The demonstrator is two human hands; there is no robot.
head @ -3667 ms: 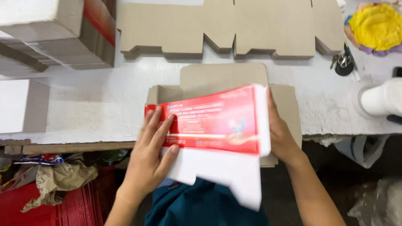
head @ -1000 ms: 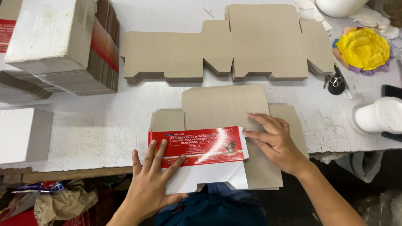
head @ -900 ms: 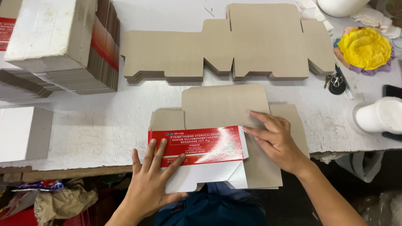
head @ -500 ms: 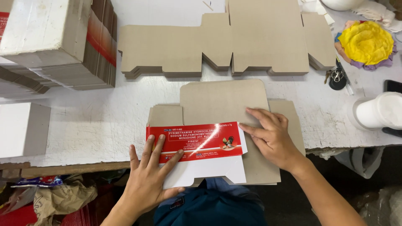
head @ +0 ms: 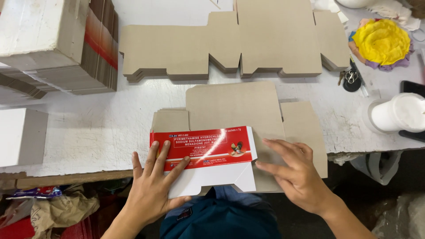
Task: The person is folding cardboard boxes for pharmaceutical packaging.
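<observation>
Left hand (head: pixel 152 188) lies flat, fingers spread, pressing the red-and-white printed flap (head: pixel 204 152) of a flattened carton blank (head: pixel 248 115) at the near edge of the white worktable (head: pixel 88 128). Right hand (head: pixel 296 175) rests open, palm down, on the blank's brown panel just beside the flap's right end. A stack of carton blanks (head: pixel 230 42) lies toward the far edge, a yellow cloth (head: pixel 381 42) at the far right corner

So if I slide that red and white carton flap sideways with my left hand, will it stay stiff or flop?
The red and white carton flap looks like thin flat board, so it probably feels light and bends easily. Its glossy print catches glare, so it may slip readily over the brown cardboard blank beneath. The left hand lies flat on it and the right hand presses beside it, which likely steadies it.
</observation>
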